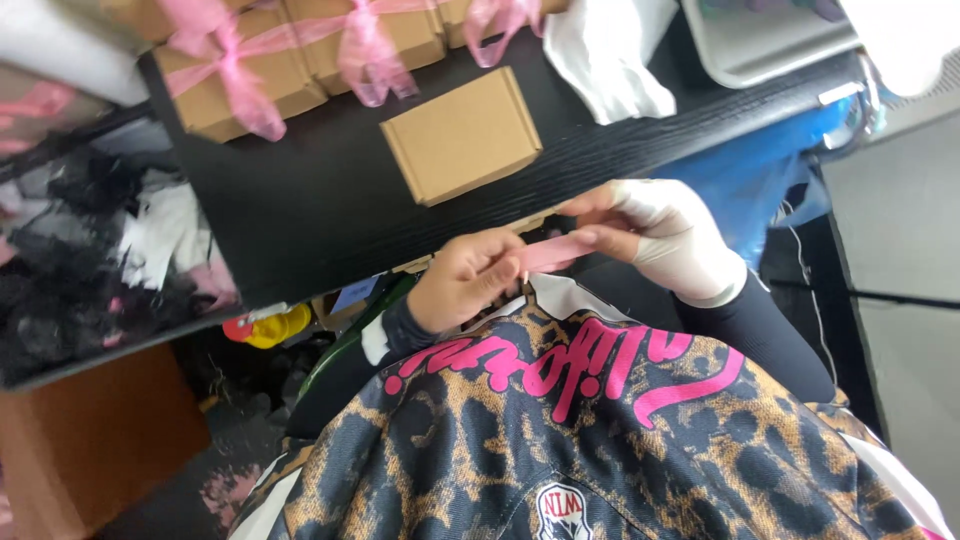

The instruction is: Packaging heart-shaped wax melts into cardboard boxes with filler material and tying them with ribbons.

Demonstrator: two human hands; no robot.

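between my two hands, just off the near edge of the black desk [300, 210], i hold a short strip of pink ribbon [553, 252] stretched almost level. my left hand [462, 278] is bare and closed around one end, fingers curled in with the strip pinched under the thumb. my right hand [655, 235] wears a thin white glove and pinches the other end between thumb and fingertips, narrow and tight. both hands hover over my lap, above the leopard-print top with pink lettering [560, 400].

on the desk just beyond my hands lies a plain brown cardboard box [462, 135], shut, with no bow on it. further back along the far edge is a row of similar boxes [300, 50], each tied with a pink ribbon bow [365, 50]. a crumpled white cloth or bag [610, 60] lies to the right of them, and a grey tray [760, 45] sits at the corner. to the left, below the desk, is a bin of dark and pale scraps [90, 250], and something yellow and red [265, 325] shows under the desk edge.

i judge the main risk is the ribbon slipping: the gloved fingertips have less feel, and the strip is thin and smooth, so a slack pinch could let that end slide out and drop into my lap or to the floor. pulling too hard between both hands could also twist or crease it. the plain box is apart from my hands, so a careless reach could nudge it toward the desk edge.
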